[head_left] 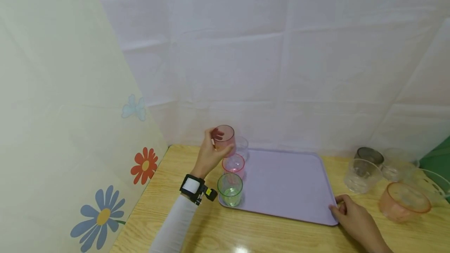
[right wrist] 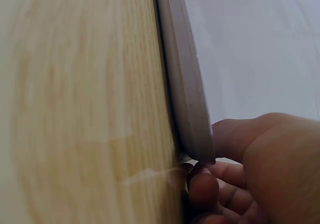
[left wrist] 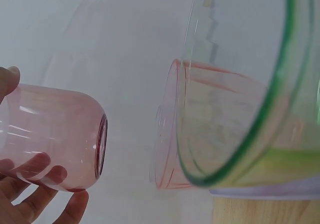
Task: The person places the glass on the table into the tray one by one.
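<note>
In the head view my left hand (head_left: 208, 155) grips a see-through pink cup (head_left: 227, 140) by its sides, raised over the tray's far left corner. The left wrist view shows the thumb on one side of that pink cup (left wrist: 60, 134) and the fingers on the other. Below it, a red-rimmed pink glass (head_left: 233, 171) and a green glass (head_left: 230, 195) stand along the left edge of the lilac tray (head_left: 284, 186). A clear glass (head_left: 242, 148) is partly hidden behind the held cup. My right hand (head_left: 356, 220) pinches the tray's near right corner, thumb on the rim.
Right of the tray on the wooden table (head_left: 246, 231) stand a dark cup (head_left: 369, 155), a clear cup (head_left: 362, 179), an orange bowl (head_left: 404, 202) and more clear ware. A white cloth backdrop (head_left: 246, 69) rises behind, and a flower-patterned panel (head_left: 70, 108) on the left.
</note>
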{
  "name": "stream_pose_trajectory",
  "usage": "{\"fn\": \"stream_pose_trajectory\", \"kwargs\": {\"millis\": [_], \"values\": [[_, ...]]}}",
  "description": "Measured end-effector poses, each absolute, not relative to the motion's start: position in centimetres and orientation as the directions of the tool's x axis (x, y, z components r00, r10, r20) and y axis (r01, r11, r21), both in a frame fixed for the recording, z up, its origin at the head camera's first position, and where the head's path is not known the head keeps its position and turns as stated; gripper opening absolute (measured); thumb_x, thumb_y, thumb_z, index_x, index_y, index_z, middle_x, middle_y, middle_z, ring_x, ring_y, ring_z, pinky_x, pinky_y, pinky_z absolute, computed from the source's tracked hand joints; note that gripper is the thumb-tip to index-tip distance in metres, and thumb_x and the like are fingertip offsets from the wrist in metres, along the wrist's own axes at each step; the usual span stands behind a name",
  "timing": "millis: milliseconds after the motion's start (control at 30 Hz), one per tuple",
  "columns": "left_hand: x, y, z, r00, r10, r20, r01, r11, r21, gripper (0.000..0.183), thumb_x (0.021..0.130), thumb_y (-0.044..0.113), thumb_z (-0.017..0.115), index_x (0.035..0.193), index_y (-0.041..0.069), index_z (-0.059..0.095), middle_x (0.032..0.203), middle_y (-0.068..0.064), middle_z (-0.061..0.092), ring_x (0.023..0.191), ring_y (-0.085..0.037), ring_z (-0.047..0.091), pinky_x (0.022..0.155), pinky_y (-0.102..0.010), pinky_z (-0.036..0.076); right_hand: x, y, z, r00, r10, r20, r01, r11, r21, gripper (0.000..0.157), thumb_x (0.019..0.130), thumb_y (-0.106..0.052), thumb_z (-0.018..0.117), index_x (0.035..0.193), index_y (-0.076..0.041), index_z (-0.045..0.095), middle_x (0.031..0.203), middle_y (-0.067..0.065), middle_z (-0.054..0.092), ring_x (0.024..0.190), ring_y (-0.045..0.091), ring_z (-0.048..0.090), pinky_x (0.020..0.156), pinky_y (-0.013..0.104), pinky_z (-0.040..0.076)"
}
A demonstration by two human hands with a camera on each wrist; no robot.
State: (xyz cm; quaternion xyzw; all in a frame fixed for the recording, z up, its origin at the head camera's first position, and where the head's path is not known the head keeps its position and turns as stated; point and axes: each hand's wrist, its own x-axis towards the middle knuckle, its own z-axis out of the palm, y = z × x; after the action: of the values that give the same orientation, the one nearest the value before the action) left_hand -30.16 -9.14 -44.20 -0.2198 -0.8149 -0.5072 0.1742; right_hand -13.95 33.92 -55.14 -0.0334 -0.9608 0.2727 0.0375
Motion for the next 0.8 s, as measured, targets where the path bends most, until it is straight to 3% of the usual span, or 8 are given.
{"fn": "stream_pose_trajectory", "kwargs": {"millis": [467,800], "values": [[-30.2,-8.1,-44.3,-0.846,0.193,0.497,0.531,0.394,0.750,0.075,0.088,0.025,0.088,0.144,0.008,0.041,0.130,-0.009,0.063,0.118,-0.024,0.060,0.085,-0.029,0.047,-13.9,34.0,-54.9,-0.995,0.074,0.066,0.028,0.850,-0.527,0.038,0.103,-0.025,0.068,0.120,0.009,0.061,0.081,-0.002,0.058,0.067,0.007,0.048,0.062,0.028,0.040],[-30.0,-7.1,-43.9,-0.840,0.202,0.503,0.542,0.360,0.760,0.073,0.089,0.026,0.087,0.143,0.007,0.042,0.131,-0.016,0.062,0.118,-0.027,0.060,0.085,-0.028,0.047,-13.6,34.0,-54.7,-0.995,0.082,0.062,0.037,0.848,-0.529,0.039,0.103,-0.024,0.067,0.120,0.009,0.060,0.082,-0.002,0.058,0.067,0.006,0.047,0.062,0.028,0.040]]}}
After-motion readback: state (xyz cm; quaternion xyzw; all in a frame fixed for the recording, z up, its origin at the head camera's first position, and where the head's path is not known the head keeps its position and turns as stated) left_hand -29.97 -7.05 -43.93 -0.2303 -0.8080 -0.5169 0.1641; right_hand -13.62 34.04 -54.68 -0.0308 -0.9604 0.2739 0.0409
